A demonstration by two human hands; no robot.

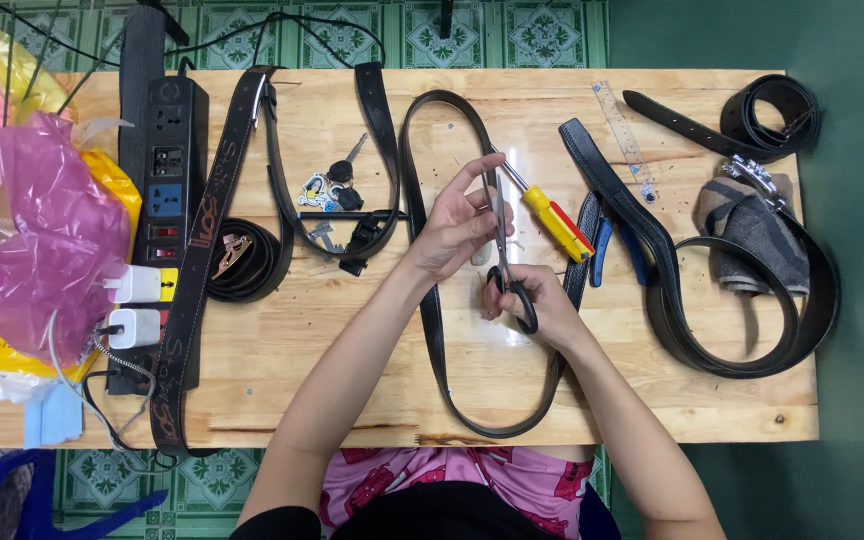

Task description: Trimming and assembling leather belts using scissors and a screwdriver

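Note:
A long black belt [434, 330] loops across the middle of the wooden table [712, 400]. My left hand [457, 225] pinches the belt's end between thumb and fingers near the table's centre. My right hand [532, 300] has its fingers through the black handles of a pair of scissors [504, 255], whose blades point up toward my left fingers and the belt end. A yellow-handled screwdriver [552, 222] lies just right of my hands.
A black power strip [167, 150] with white chargers and a dark brown belt [202, 240] lie at the left, beside pink and yellow plastic bags [37, 240]. Keys [332, 185], blue-handled pliers [602, 245], a clear ruler [624, 135], and more black belts [732, 350] fill the right side.

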